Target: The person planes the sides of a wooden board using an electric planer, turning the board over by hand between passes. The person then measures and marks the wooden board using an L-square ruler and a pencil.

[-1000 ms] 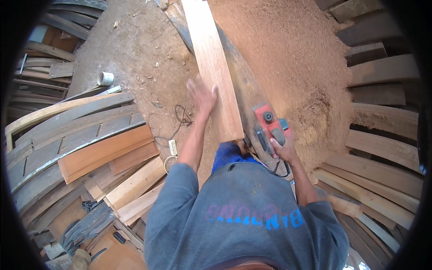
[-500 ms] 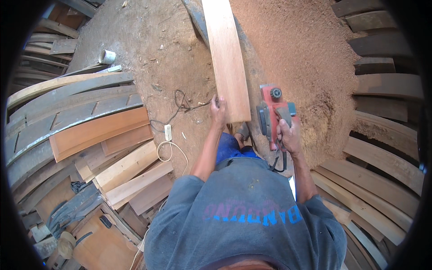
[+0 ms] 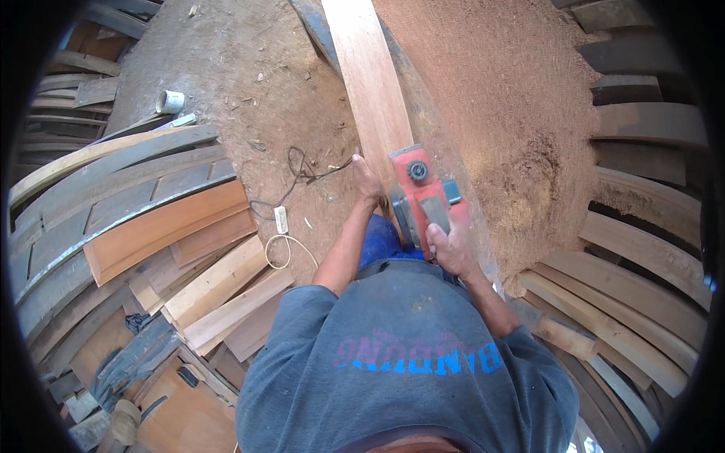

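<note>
Right hand [image 3: 453,248] | grips red planer [image 3: 429,189] | board [image 3: 371,83] alongside left hand [image 3: 368,183]

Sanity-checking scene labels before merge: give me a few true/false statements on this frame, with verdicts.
1. The right grip holds a red power planer. True.
2. The left grip holds a hammer. False: it is at the left edge of the wooden board, near the end closest to the person.
3. The white cup is right of the wooden board. False: it is to the left.
4. The person's shirt is bright yellow. False: it is grey.
5. Reddish-brown shavings cover ground right of the wooden board. True.
</note>
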Demonstrator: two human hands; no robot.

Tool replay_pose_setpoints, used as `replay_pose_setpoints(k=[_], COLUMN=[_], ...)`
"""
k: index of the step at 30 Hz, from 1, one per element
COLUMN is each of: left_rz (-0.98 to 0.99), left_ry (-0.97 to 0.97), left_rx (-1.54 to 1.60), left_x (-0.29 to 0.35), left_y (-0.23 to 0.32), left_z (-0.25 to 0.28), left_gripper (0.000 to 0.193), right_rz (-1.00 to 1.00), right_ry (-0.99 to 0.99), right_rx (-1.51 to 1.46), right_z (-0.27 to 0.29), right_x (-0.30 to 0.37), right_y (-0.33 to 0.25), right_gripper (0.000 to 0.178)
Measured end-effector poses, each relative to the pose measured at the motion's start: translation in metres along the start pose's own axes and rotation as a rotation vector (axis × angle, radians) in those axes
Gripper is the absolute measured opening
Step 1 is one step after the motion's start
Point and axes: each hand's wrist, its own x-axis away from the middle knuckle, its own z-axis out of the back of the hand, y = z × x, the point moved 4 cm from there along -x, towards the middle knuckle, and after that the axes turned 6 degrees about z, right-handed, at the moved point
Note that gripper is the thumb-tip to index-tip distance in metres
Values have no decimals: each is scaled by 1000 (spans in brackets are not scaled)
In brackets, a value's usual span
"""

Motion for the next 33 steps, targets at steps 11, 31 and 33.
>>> replay_pose_setpoints(k=[11,31,33], left_rz=[135,262,305], left_ry=[-143,-1021,-1062], left_rx=[179,-1104,-1095], left_x=[-2,118,111], left_y=[-12,-111,-102], left_z=[7,10,22], left_gripper=[73,34,35], right_rz=[98,234,219], right_ry=[191,249,219], right_rx=[66,-2,1], right_z=[-17,-2,0], right_x=[-57,-182,-191], right_y=[-20,-87,-101], right_gripper=[61,45,45])
